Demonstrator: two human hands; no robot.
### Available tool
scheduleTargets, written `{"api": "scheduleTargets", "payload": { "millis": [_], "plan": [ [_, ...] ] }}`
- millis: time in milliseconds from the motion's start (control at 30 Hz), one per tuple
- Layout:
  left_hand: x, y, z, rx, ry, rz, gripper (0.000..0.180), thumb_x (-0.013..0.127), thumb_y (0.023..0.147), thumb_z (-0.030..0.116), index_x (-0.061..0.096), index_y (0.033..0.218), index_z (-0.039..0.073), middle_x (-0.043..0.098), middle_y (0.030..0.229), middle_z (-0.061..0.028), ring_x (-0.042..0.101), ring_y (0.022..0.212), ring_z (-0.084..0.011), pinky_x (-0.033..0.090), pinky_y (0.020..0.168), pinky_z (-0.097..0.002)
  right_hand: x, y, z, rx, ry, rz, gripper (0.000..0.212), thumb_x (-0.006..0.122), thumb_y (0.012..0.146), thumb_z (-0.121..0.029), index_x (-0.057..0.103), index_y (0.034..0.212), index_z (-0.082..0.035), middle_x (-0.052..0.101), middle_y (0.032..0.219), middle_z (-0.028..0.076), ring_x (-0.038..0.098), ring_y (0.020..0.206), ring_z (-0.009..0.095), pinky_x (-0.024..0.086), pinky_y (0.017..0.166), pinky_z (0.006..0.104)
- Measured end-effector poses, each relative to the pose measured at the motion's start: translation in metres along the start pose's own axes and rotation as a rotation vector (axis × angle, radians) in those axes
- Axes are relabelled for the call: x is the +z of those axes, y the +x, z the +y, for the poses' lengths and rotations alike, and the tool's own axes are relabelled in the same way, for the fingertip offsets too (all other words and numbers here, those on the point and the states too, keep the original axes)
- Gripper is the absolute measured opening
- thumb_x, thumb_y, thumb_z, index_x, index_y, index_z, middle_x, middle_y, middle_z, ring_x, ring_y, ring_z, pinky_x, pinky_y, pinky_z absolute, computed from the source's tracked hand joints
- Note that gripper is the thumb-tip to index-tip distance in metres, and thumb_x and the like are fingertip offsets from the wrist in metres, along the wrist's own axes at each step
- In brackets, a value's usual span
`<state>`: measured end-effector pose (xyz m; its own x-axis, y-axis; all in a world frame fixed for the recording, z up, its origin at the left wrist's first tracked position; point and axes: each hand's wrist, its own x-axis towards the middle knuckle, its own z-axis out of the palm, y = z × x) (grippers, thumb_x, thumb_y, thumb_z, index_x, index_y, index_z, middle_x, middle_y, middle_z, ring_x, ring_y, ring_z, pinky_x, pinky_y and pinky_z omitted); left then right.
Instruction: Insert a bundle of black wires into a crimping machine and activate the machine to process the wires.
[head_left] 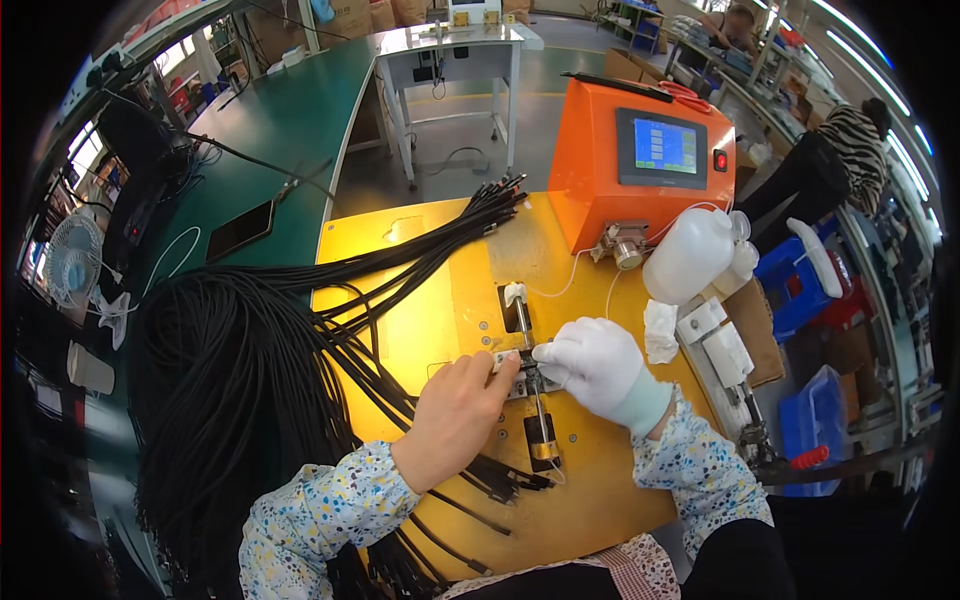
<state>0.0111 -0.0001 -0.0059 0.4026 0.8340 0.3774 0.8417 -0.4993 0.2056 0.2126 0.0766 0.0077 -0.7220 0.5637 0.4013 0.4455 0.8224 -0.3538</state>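
Observation:
At the middle of a yellow work plate (590, 500), both hands meet over a small metal fixture (530, 375). My bare left hand (462, 405) is closed at its left side, thumb and fingertips pressed at a small part I cannot make out. Opposite it, my right hand (600, 368), in a white glove, pinches at the fixture; what lies between its fingers is hidden. A thin metal nozzle (522, 315) points in from the far side, and a brass-coloured one (543, 452) from the near side. Black cables (375, 310) with plug ends lie left of my hands.
An orange machine (600, 140) with a touchscreen stands at the far right of the plate, a white plastic bottle (690, 255) beside it. Farther right are a white-blocked clamp fixture (725, 350) and blue bins (795, 265). A phone (240, 232) rests on the green table (290, 110). People work beyond.

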Motion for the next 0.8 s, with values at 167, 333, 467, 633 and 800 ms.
{"api": "scheduleTargets", "payload": {
  "millis": [167, 333, 467, 633, 800],
  "plan": [
    [0.0, 0.002, 0.004, 0.083, 0.226, 0.024, 0.039, 0.059, 0.074, 0.007, 0.062, 0.112, -0.003, 0.05, 0.078, -0.0063, 0.05, 0.075, -0.02, 0.04, 0.064, -0.0308, -0.009, 0.047, 0.036, 0.001, 0.06, 0.015, 0.009, 0.065, 0.08, -0.011, 0.065, 0.089, -0.009, 0.061, 0.08, 0.009, 0.061, 0.078, 0.029, 0.049, 0.069, 0.0377],
    [0.001, 0.001, 0.003, 0.116, 0.265, 0.044, 0.04, 0.059, 0.073, 0.008, 0.062, 0.111, -0.004, 0.051, 0.076, -0.0058, 0.049, 0.076, -0.0196, 0.038, 0.065, -0.0308, 0.03, 0.151, 0.056, 0.046, -0.369, -0.112, 0.019, 0.061, 0.086, -0.022, 0.062, 0.099, -0.008, 0.06, 0.097, 0.01, 0.064, 0.09, 0.029, 0.052, 0.082, 0.0383],
    [0.004, 0.005, 0.006, 0.13, 0.239, 0.061, 0.041, 0.06, 0.071, 0.009, 0.063, 0.111, -0.003, 0.051, 0.076, -0.0057, 0.049, 0.076, -0.0196, 0.038, 0.067, -0.0314, 0.046, 0.193, 0.072, 0.036, -0.552, -0.363, 0.02, 0.061, 0.084, -0.02, 0.069, 0.095, -0.006, 0.068, 0.093, 0.011, 0.067, 0.089, 0.027, 0.05, 0.087, 0.0372],
    [0.001, 0.0, 0.002, 0.116, 0.249, 0.057, 0.042, 0.06, 0.071, 0.009, 0.063, 0.111, -0.003, 0.051, 0.077, -0.0056, 0.049, 0.076, -0.0196, 0.038, 0.067, -0.0314, 0.051, 0.201, 0.063, -0.056, -0.736, -0.511, 0.019, 0.06, 0.083, -0.015, 0.074, 0.093, -0.007, 0.072, 0.092, 0.012, 0.069, 0.089, 0.026, 0.052, 0.08, 0.0372],
    [0.003, 0.003, 0.0, 0.136, 0.207, 0.089, 0.04, 0.06, 0.072, 0.01, 0.063, 0.11, -0.001, 0.051, 0.077, -0.0048, 0.05, 0.077, -0.0206, 0.039, 0.07, -0.0324, 0.017, 0.19, 0.046, -0.258, -0.685, -0.056, 0.011, 0.061, 0.08, -0.012, 0.067, 0.088, -0.009, 0.068, 0.085, 0.007, 0.067, 0.085, 0.024, 0.053, 0.072, 0.0345]
  ]
}}
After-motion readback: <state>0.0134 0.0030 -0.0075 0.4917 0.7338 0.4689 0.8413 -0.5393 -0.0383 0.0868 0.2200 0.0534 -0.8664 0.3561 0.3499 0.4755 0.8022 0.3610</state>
